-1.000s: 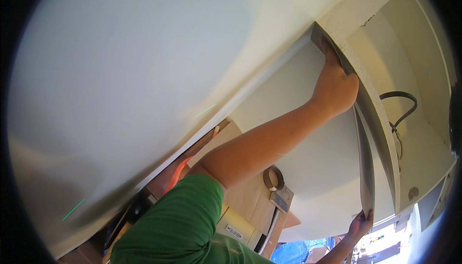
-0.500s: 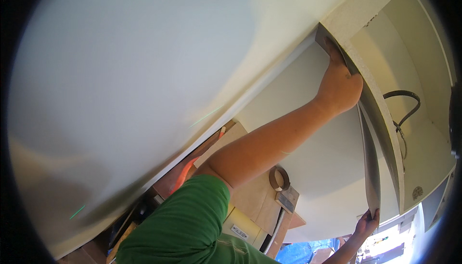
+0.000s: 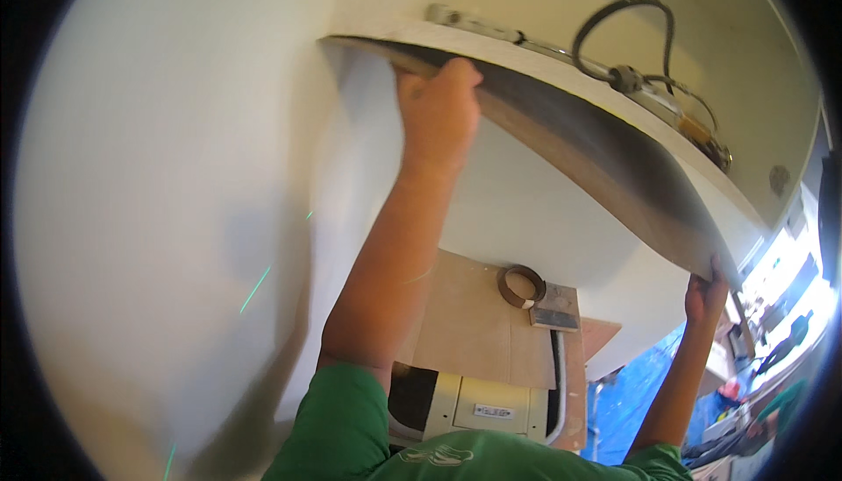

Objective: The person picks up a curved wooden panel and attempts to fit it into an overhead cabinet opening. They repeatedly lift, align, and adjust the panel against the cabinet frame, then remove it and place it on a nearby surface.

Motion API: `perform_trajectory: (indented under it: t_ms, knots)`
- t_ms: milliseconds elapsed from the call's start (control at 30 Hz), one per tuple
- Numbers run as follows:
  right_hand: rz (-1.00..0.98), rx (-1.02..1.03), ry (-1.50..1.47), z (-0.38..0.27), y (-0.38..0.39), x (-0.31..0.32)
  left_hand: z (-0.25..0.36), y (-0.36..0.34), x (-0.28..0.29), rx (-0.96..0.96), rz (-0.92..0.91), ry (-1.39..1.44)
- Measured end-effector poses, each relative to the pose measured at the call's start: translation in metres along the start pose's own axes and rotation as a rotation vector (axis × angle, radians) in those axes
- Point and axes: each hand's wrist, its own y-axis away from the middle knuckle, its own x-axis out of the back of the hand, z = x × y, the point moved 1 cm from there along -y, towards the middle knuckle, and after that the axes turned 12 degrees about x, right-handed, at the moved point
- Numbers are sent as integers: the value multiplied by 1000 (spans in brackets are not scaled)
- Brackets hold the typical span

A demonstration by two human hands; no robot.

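A long, flexible laminate strip (image 3: 570, 165), brown on one face and dark on the other, stretches below the front edge of a white shelf (image 3: 561, 67). Near the strip's left end, by the wall, my left hand (image 3: 440, 117) grips it with the thumb on top and the other fingers partly hidden behind. My right hand (image 3: 706, 295) pinches the strip's lower right end. Between the hands the strip bows and twists, its middle standing off the shelf edge.
On the shelf lie a black hose (image 3: 618, 7) and a metal rod-like fitting (image 3: 561, 49). Below, a brown roll of banding (image 3: 521, 286) and a small block (image 3: 554, 306) rest on a board (image 3: 482, 332). A blue sheet (image 3: 636, 402) and another person (image 3: 772, 420) are at lower right.
My view has turned, so the shelf and strip now lie more level across it. The strip has twisted, showing more of its dark face. Both hands keep their hold.
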Motion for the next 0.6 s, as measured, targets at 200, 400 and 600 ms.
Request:
perform_trajectory:
  t_ms: [200, 400, 600]
  knots:
    - [36, 31, -21, -3, -3, 0, 3, 0, 0, 44, -24, 35]
    - [70, 36, -16, -4, -8, -14, -5, -6, 5, 35, 94, 128]
    - [-121, -32, -143, -14, -32, 21, -3, -4, 6, 112, 12, 125]
